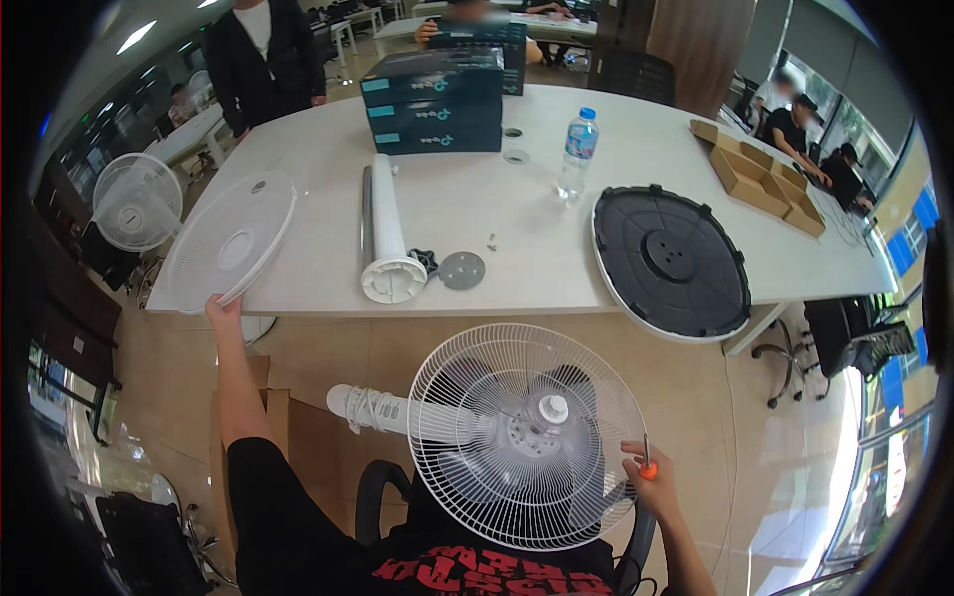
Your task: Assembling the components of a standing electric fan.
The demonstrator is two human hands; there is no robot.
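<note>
Two hands grip: left hand (pixel 225 307), the grille (pixel 204 253) on the table (pixel 323 214); right hand (pixel 652 481), a screwdriver (pixel 649 471) at the fan (pixel 532 437), just before a shirt (pixel 487 569) with red lettering. Boxes (pixel 434 104) bear pale print.

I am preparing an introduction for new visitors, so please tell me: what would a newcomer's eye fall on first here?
First, the large, wire-caged white fan fills the lower centre; at its right edge, the right grip holds an orange-handled screwdriver. Then come the round fan grille at the left end of the white table, its rim in the left grip, the black, disc-shaped fan base at right, and dark boxes stacked at the back.
</note>
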